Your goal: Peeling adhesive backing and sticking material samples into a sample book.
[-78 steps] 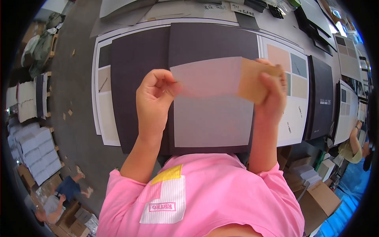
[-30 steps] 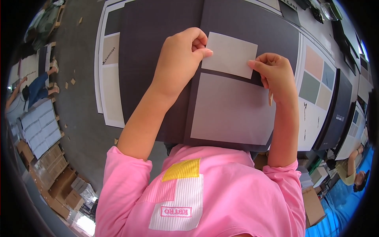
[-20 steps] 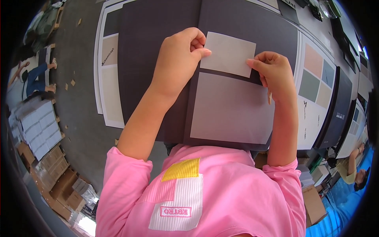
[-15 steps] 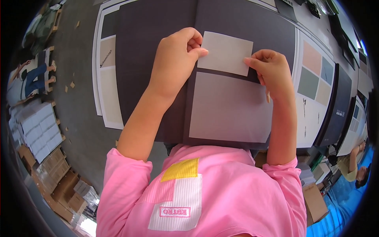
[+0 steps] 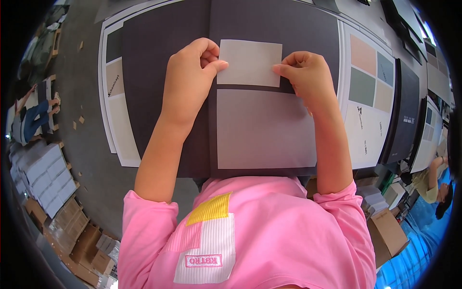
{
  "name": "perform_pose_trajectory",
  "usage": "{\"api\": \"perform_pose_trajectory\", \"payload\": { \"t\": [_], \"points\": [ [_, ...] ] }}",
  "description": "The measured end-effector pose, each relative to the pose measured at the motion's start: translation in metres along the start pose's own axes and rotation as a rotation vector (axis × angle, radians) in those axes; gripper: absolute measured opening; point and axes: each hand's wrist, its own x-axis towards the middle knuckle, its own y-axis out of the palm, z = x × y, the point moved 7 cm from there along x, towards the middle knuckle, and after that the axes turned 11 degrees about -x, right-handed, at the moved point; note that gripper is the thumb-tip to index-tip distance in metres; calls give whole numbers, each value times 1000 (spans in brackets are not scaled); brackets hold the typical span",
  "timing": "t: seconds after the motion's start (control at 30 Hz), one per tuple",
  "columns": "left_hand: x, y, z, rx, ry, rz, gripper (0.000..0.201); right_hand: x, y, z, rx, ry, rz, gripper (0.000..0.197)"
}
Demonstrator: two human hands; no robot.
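A small light-grey rectangular sample card is pinched between both hands over a large open black folder. My left hand grips its left edge between thumb and curled fingers. On the opposite edge, my right hand is closed with thumb and forefinger. Just below the card, nearer my body, a bigger grey-mauve panel lies on the folder's right page. The small card looks level with the panel's upper edge, a narrow dark strip between them. Whether it touches the page I cannot tell.
White sheets with colour swatches stick out left and right of the folder. Farther right lies a black binder. Stacked white bundles and cardboard boxes stand on the floor. Other people are at the far left and far right.
The view has shifted, so folder and hands appear farther left. The small card has turned from a slight tilt to nearly square with the panel below; both hands keep holding it.
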Motion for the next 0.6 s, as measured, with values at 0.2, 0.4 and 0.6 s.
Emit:
{"api": "perform_pose_trajectory", "payload": {
  "t": [0.2,0.4,0.6],
  "points": [
    [0,0,-2,26,17,-4,14,-3,0,4,-42,-11,-24,18],
    [1,3,-11,266,51,40,28,-6,-8,8,-254,-108,-160,26],
    [1,-13,-9,538,323,-144,62,7,-29,0,-236,-206,-66,31]
  ]
}}
